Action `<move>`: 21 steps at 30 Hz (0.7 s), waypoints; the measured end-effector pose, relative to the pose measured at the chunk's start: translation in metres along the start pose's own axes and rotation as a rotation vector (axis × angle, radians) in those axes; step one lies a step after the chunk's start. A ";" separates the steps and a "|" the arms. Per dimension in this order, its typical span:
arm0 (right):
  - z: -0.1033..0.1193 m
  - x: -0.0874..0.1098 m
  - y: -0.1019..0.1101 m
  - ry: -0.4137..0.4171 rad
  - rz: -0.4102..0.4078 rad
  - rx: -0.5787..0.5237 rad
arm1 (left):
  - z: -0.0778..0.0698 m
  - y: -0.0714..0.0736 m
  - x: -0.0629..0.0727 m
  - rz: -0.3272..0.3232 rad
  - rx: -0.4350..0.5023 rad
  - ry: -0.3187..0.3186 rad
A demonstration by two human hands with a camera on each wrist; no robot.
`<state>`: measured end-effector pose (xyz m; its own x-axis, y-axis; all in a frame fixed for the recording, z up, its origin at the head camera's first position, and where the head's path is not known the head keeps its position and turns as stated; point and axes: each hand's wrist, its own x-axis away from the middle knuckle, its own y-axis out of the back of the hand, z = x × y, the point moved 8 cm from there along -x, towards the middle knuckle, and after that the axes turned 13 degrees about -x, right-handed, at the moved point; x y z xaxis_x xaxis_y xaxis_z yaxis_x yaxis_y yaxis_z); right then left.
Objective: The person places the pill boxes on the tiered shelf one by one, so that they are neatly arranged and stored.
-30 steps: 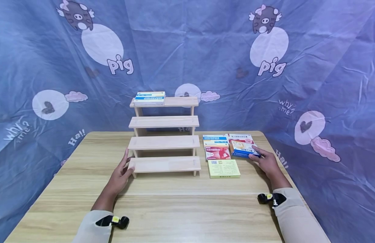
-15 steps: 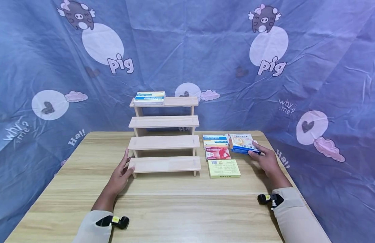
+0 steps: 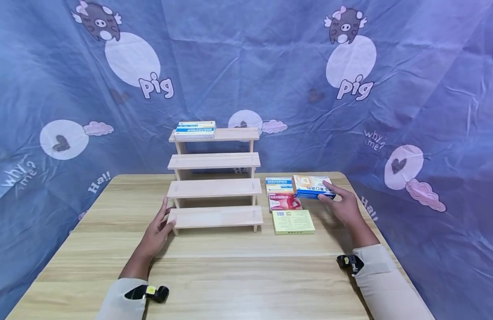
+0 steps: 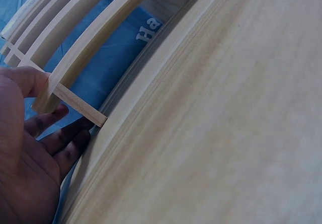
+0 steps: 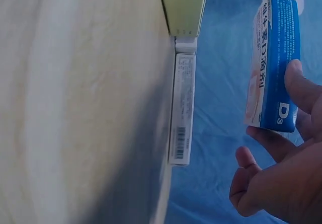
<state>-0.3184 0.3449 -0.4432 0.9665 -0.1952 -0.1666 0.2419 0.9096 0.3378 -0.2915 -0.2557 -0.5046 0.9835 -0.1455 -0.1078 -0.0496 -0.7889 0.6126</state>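
In the head view my right hand (image 3: 342,204) pinches a white-and-blue medicine box (image 3: 310,186) by its right end. The right wrist view shows this box (image 5: 277,63) held above the table, marked D3 on its blue side, with the thumb on one face. My left hand (image 3: 156,231) holds the left end of the lowest step of a stepped wooden display rack (image 3: 214,189). Seen from the left wrist, the thumb lies on the step and the other fingers are below its end. A blue-and-white box (image 3: 195,130) lies on the top step, at the left.
Right of the rack lie a blue-and-white box (image 3: 278,183), a red box (image 3: 284,201) and a pale green box (image 3: 293,222) in a column. A white box (image 5: 182,108) lies on the table in the right wrist view. A blue printed cloth (image 3: 238,66) hangs behind the table.
My right hand has lifted the white-and-blue medicine box and carried it left, so it now overlaps the column of boxes in the head view. The left hand stays on the rack.
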 end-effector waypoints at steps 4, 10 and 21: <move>0.007 0.002 -0.005 0.011 0.020 -0.025 | 0.000 0.000 0.000 -0.003 -0.012 0.002; 0.017 0.005 -0.011 0.026 0.023 -0.074 | 0.001 0.000 -0.001 -0.006 -0.025 0.007; 0.039 0.005 -0.018 0.038 -0.038 -0.116 | -0.001 0.001 0.000 -0.010 -0.004 -0.015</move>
<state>-0.3146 0.3131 -0.4140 0.9524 -0.2182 -0.2129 0.2646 0.9385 0.2218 -0.2913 -0.2558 -0.5038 0.9811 -0.1470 -0.1258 -0.0393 -0.7881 0.6142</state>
